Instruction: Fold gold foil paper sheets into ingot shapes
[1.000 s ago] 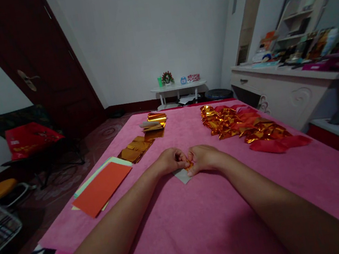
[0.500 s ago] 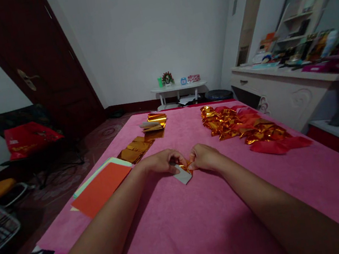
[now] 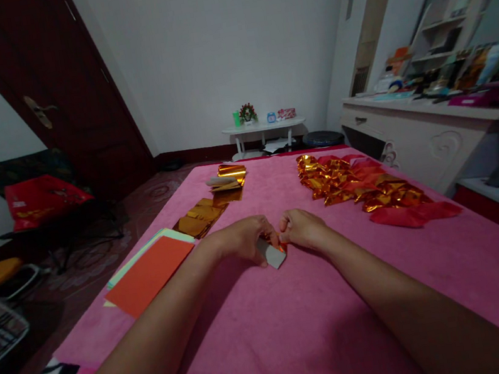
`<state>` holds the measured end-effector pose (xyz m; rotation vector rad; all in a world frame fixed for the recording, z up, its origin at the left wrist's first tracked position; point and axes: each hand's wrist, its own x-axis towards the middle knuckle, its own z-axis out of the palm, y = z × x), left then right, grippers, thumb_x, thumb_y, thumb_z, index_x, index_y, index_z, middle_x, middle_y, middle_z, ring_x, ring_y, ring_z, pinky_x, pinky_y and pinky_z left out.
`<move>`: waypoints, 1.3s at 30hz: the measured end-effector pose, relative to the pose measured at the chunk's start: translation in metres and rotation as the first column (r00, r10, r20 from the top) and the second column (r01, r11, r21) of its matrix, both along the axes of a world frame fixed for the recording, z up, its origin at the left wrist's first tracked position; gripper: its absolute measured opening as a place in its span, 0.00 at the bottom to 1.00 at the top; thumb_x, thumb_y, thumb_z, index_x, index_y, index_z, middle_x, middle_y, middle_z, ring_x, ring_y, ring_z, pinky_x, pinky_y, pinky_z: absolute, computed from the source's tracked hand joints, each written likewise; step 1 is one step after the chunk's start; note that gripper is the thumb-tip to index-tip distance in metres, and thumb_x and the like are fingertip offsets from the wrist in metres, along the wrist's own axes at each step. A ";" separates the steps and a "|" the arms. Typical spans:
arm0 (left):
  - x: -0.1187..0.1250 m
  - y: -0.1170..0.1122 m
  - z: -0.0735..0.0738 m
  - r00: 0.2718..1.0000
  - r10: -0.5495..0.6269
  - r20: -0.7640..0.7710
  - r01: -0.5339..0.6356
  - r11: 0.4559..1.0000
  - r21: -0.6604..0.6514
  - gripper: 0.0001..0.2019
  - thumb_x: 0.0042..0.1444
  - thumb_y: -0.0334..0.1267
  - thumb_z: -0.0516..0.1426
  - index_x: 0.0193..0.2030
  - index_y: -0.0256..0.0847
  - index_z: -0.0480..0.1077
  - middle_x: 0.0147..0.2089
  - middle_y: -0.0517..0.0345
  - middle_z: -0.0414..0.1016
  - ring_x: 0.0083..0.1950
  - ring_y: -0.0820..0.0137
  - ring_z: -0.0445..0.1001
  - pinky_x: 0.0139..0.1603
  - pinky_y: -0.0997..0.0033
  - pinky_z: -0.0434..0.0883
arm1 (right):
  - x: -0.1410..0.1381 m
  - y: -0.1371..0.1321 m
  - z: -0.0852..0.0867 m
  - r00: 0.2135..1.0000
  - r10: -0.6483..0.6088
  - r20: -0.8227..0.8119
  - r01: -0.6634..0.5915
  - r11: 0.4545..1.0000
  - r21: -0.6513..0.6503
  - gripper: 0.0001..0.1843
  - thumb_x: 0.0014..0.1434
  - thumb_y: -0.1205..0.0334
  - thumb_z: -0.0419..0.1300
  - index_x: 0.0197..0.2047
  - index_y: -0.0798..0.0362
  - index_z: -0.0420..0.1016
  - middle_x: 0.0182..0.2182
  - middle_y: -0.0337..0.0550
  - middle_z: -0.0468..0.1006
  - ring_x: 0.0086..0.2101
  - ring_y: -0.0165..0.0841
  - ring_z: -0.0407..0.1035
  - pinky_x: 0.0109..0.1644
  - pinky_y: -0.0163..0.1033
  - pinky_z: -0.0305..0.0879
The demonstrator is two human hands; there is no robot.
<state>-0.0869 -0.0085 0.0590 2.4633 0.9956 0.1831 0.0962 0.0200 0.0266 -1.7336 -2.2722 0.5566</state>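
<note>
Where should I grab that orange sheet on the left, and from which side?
Probably the near corner of the orange sheet, approached from the left edge of the pink cloth: it lies flat atop pale green sheets, so only a peeled-up corner offers a pinch.

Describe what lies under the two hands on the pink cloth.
A small folded foil paper, grey side up with a gold-orange edge, pinched between left hand and right hand; fingers cover its upper part.
</note>
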 end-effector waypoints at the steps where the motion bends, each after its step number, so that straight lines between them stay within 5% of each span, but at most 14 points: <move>1: 0.002 -0.002 0.002 1.000 -0.007 -0.002 0.007 1.000 0.022 0.22 0.35 0.31 0.67 0.42 0.41 0.76 0.41 0.56 0.73 0.42 0.68 0.69 0.46 0.72 0.66 | 0.000 -0.001 0.001 1.000 0.004 0.008 -0.004 1.000 0.004 0.10 0.42 0.58 0.65 0.31 0.49 0.75 0.30 0.38 0.77 0.29 0.29 0.68 0.26 0.32 0.52; 9: 0.006 -0.010 0.004 0.995 -0.051 0.082 0.050 0.999 0.006 0.14 0.42 0.27 0.60 0.39 0.39 0.78 0.35 0.57 0.75 0.38 0.70 0.71 0.41 0.76 0.65 | 0.005 0.004 -0.003 0.987 0.146 -0.060 -0.151 0.985 -0.082 0.04 0.44 0.64 0.63 0.28 0.50 0.78 0.26 0.37 0.77 0.27 0.28 0.68 0.27 0.31 0.54; 19: -0.004 0.003 -0.012 0.995 0.026 0.097 -0.009 0.984 -0.177 0.11 0.54 0.39 0.56 0.33 0.33 0.78 0.28 0.57 0.73 0.30 0.75 0.68 0.32 0.80 0.63 | 0.012 0.008 -0.003 0.931 0.231 -0.283 -0.302 0.923 -0.238 0.08 0.37 0.69 0.67 0.26 0.56 0.75 0.20 0.33 0.71 0.22 0.24 0.62 0.26 0.29 0.56; 29: -0.002 -0.003 -0.006 0.992 0.006 0.129 0.040 0.936 -0.351 0.13 0.51 0.37 0.60 0.45 0.42 0.77 0.37 0.57 0.80 0.33 0.74 0.72 0.35 0.79 0.66 | 0.009 0.004 0.003 0.952 0.208 -0.222 -0.260 0.937 -0.234 0.12 0.36 0.69 0.69 0.28 0.55 0.75 0.22 0.34 0.72 0.24 0.25 0.65 0.28 0.29 0.58; 39: 0.008 -0.012 -0.003 0.993 -0.022 0.118 0.074 0.885 -0.460 0.06 0.50 0.35 0.61 0.35 0.36 0.76 0.30 0.59 0.75 0.31 0.77 0.70 0.33 0.80 0.65 | 0.010 0.006 0.000 0.947 0.235 -0.221 -0.283 0.934 -0.220 0.11 0.36 0.68 0.69 0.27 0.56 0.75 0.21 0.32 0.71 0.23 0.24 0.62 0.26 0.30 0.57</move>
